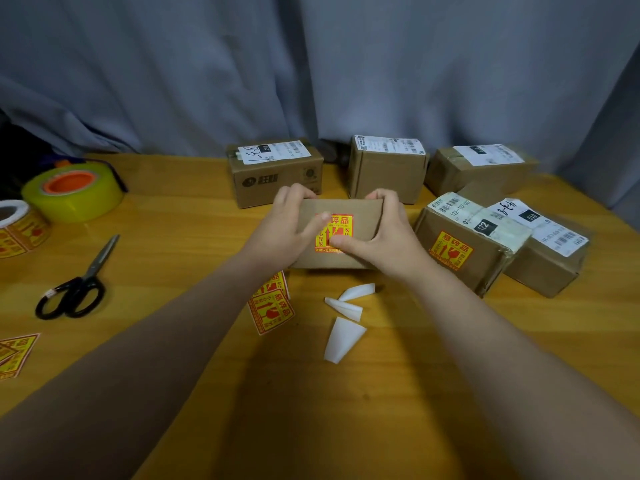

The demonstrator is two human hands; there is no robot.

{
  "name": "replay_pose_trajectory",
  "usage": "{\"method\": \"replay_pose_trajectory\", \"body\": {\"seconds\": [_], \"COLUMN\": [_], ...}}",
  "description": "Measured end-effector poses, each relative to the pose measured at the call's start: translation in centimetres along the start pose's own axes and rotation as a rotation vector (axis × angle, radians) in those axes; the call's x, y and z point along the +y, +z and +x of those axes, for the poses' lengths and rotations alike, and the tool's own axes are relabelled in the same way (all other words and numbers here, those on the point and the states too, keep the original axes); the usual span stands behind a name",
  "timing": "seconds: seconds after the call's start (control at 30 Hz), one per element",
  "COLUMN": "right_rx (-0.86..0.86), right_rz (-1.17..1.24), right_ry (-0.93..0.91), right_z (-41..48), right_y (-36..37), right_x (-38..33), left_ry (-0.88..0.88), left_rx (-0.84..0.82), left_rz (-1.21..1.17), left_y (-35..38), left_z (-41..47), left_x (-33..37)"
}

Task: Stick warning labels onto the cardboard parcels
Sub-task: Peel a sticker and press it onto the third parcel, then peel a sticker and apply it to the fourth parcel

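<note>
A small cardboard parcel [363, 216] stands on the wooden table [173, 237] in the middle, its near face toward me. A yellow and red warning label [341, 225] sits on that face. My left hand [294, 226] grips the parcel's left end, thumb pressing on the label's left edge. My right hand [384, 233] grips the right end, fingers curled over the top, thumb on the label's lower part. Loose warning labels [272, 311] lie on the table just below my left wrist.
Three parcels [277, 174] stand at the back. Two more lie at right, one [460, 244] bearing a warning label. White backing scraps [344, 336] lie near the centre. Scissors [78, 285], a tape roll [74, 192], a label roll [19, 228] and cut labels [14, 353] are at left.
</note>
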State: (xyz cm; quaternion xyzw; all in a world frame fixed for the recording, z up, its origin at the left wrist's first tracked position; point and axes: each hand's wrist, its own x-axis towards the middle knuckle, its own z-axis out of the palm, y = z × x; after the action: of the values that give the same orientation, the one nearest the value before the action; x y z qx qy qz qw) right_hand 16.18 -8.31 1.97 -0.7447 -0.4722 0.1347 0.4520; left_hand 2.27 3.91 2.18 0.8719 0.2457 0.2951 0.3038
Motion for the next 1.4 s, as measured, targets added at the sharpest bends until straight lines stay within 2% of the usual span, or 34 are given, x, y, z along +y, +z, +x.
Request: {"method": "replay_pose_trajectory", "body": {"seconds": [0.23,0.37,0.4,0.53,0.67,0.8,0.97,1.07,1.17,1.23,1.4], "right_rx": [-0.169,-0.191,-0.170,-0.030,0.088,0.174,0.302,0.363,0.354,0.343,0.200], "right_rz": [-0.137,-0.072,-0.137,-0.671,-0.925,-0.936,-0.990,-0.982,-0.949,-0.882,-0.548], "right_ry": [-0.051,-0.060,-0.074,-0.191,-0.256,-0.195,-0.142,-0.078,-0.048,-0.107,-0.274], "right_z": [-0.6,-1.1,-1.2,-1.1,-0.7,-0.7,-1.8,-2.4,-2.5,-2.4,-2.1], "right_y": [-1.4,-2.8,-3.2,-4.3,-5.1,-5.8,-5.7,-5.4,-5.2,-4.8,-1.5], "right_x": [0.0,0.0,0.0,-0.6,-0.4,-0.3,0.7,1.2,0.7,-0.2,-3.4], "left_ry": [0.030,0.060,0.069,0.159,0.165,0.168,0.145,0.154,0.126,0.126,0.032], "left_rx": [0.079,-0.040,-0.095,-0.227,-0.246,-0.339,-0.198,-0.244,-0.264,-0.228,-0.153], "left_rz": [0.020,-0.011,0.006,0.181,0.205,0.215,0.354,0.358,0.263,0.267,0.322], "left_y": [0.4,-0.7,-1.2,-1.7,-0.7,0.6,3.6,4.1,2.3,0.5,-3.7], "left_z": [-0.5,-0.6,-0.5,0.4,2.1,3.2,2.3,1.5,0.8,0.4,-0.9], "left_x": [0.0,-0.4,-0.5,-0.4,0.8,2.1,3.6,4.1,4.1,3.7,0.7]}}
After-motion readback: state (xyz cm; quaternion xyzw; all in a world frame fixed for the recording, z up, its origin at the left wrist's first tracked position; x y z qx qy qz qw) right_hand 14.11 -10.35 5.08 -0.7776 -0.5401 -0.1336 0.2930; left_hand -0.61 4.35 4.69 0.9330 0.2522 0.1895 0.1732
